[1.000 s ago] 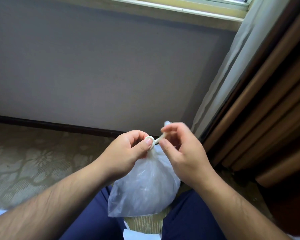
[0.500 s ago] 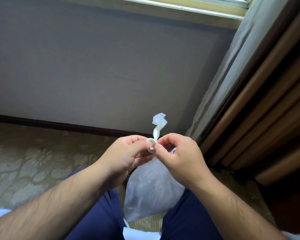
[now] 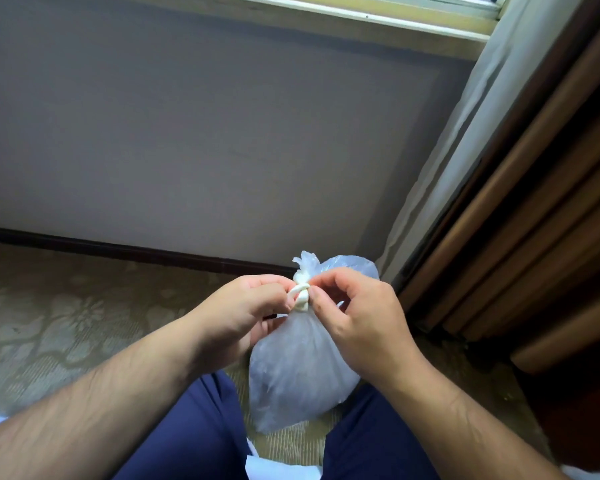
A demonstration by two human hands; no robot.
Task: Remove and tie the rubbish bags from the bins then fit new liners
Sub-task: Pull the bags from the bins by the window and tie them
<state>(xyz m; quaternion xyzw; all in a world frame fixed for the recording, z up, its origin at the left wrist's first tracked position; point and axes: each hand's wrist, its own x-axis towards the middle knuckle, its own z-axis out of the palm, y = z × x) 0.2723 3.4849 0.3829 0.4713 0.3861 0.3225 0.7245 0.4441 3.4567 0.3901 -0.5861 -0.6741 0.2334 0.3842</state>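
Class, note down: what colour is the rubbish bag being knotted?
The rubbish bag is translucent white, with its twisted neck opaque white; the head view shows it.

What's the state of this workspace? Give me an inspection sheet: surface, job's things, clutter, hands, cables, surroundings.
Surface: patterned carpet.
Job's things: translucent rubbish bag, neck twisted into a knot; no bin in view.
Clutter: white sheet at the bottom edge, cannot tell what.
Hands: left hand and right hand each pinch the bag's neck at the knot.
Cables: nothing seen.
Surroundings: grey wall, pale curtain, brown ridged surface on the right.

Carpeted room (image 3: 49, 323) — curtained window (image 3: 447, 133)
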